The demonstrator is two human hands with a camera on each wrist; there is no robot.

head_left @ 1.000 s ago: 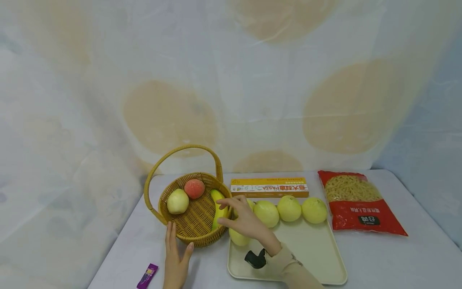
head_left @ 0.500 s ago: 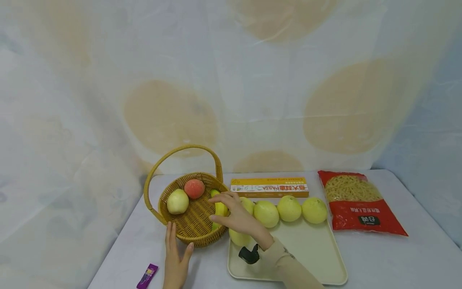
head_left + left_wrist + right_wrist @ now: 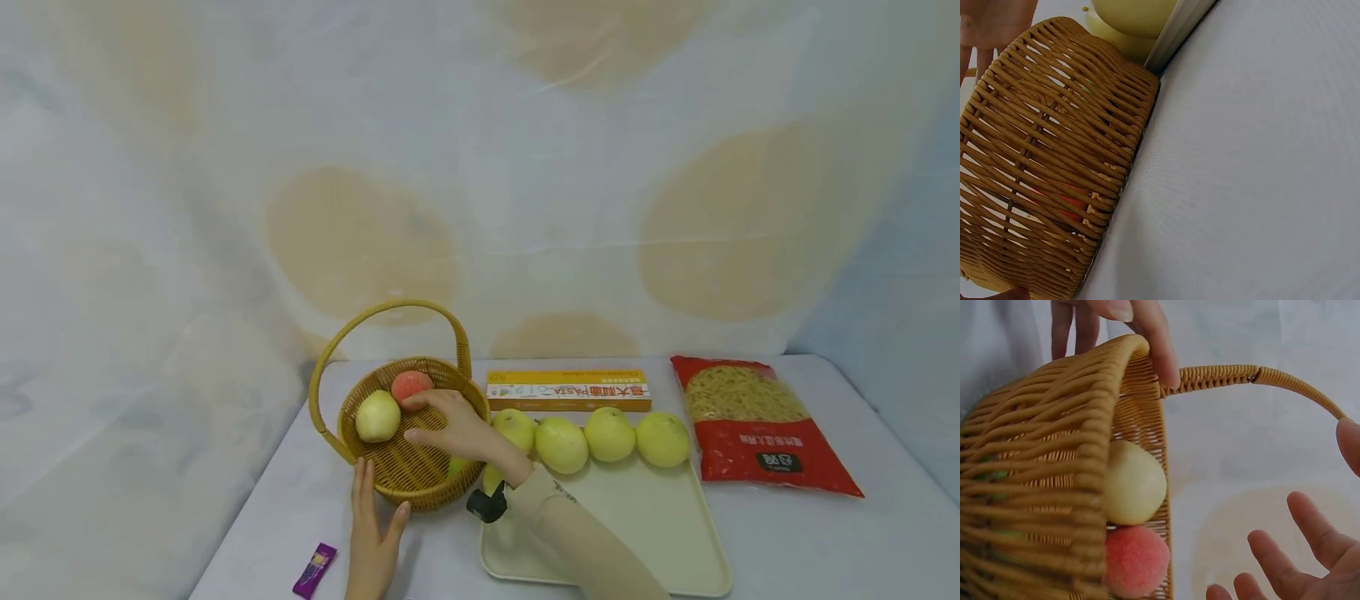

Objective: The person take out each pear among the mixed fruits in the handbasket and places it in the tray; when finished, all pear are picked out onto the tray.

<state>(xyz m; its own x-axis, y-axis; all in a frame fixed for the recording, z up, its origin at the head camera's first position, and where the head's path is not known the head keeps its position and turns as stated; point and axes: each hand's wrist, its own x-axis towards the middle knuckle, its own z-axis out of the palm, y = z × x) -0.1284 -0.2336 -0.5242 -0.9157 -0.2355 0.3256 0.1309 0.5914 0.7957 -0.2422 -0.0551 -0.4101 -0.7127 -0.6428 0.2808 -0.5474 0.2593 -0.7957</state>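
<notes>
A wicker basket [image 3: 426, 500] with a tall handle stands at the left of the table. Inside lie a pale yellow-green fruit [image 3: 378, 417], a pinkish-red peach [image 3: 411, 387] and a banana [image 3: 456, 467], which is mostly hidden under the right wrist. My right hand [image 3: 459, 429] hovers over the basket, fingers spread, its fingertips overlapping the peach in the head view; nothing is in its grasp. With extended fingers, my left hand [image 3: 373, 537] rests at the basket's front-left rim near the handle's base. The right wrist view shows those left fingers [image 3: 1159, 344] over the rim.
Right of the basket, a cream tray [image 3: 645, 533] carries several yellow-green round fruits [image 3: 562, 446]. Behind it lies a pasta box [image 3: 567, 392]. A red bag of pasta [image 3: 776, 433] is at the far right, and a purple sachet [image 3: 314, 570] lies front left.
My right hand has moved left from above the banana and tray edge, further over the basket's middle toward the peach. My left hand has stayed at the rim; the head view has shifted slightly.
</notes>
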